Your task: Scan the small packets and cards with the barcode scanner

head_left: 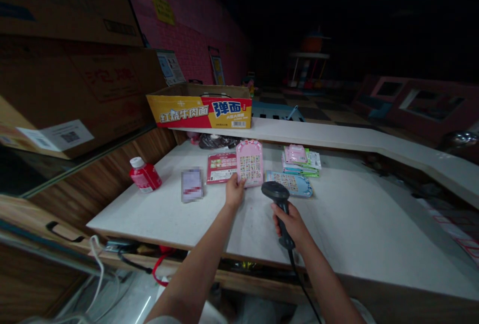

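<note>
My left hand (235, 192) grips the lower left corner of a pink card sheet (250, 162) printed with rows of small pictures. My right hand (294, 222) is wrapped round the handle of a black barcode scanner (276, 191), its cable running down off the counter's front edge. The scanner's head is close to the sheet's lower right, apart from it. A blue card sheet (290, 183) of similar print lies behind the scanner. Left of the pink sheet is a flat red packet (220, 168), partly behind it.
A red bottle with a white cap (145, 175) and a blurred-out pack (192, 184) stand at the left. Small packets (301, 160) are piled at the back right. A noodle carton (202, 110) rests on the raised ledge (318, 133); large cardboard boxes (75, 94) rise at left.
</note>
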The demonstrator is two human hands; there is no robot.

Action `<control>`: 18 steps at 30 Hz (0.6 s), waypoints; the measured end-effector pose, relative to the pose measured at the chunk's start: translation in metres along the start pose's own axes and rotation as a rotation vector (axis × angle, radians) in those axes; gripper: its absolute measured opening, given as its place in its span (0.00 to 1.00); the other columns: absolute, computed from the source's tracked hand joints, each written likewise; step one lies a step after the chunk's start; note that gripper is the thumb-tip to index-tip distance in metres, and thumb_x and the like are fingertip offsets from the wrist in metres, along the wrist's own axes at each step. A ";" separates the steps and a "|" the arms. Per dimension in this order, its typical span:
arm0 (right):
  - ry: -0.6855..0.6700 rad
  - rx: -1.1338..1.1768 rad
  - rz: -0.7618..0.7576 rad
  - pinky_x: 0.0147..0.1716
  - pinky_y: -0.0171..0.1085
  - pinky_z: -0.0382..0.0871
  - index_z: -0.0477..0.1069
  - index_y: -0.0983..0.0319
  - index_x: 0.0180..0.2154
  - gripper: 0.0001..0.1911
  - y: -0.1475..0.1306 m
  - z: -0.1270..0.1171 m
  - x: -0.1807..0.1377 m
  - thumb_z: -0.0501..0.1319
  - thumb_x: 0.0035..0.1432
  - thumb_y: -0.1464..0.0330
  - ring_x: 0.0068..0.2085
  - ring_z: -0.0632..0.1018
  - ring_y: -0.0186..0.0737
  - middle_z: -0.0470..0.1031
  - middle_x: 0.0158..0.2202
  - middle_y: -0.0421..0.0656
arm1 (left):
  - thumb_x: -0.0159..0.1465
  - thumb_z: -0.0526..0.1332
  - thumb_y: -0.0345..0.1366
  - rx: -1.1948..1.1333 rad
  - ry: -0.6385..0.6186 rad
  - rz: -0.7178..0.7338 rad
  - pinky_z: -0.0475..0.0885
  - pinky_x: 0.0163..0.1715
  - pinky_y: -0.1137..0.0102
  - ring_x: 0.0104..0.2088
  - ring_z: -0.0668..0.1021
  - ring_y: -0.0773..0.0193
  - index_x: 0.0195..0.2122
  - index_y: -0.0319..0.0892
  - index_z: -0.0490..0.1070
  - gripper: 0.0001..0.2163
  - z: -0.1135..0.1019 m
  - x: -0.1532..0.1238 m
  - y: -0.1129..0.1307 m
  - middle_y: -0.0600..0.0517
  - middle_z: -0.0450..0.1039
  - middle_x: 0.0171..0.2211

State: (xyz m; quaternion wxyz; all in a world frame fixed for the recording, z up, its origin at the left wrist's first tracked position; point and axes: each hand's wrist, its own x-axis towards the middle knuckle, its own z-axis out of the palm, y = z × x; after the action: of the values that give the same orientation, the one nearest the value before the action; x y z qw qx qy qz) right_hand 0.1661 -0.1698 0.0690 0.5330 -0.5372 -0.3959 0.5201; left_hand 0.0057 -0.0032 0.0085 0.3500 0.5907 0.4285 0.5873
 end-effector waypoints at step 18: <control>-0.024 0.305 0.097 0.12 0.30 0.59 0.70 0.62 0.40 0.25 0.006 -0.076 0.017 0.68 0.48 0.51 0.15 0.66 0.30 0.69 0.20 0.36 | 0.57 0.64 0.43 -0.082 -0.037 -0.029 0.71 0.46 0.60 0.42 0.78 0.55 0.38 0.40 0.72 0.13 0.000 0.002 -0.003 0.46 0.78 0.38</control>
State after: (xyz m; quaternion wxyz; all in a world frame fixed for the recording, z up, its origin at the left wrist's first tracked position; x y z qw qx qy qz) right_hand 0.2426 -0.1657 0.0520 0.5777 -0.4622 -0.2925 0.6058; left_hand 0.0050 -0.0004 0.0069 0.3904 0.5805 0.4060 0.5880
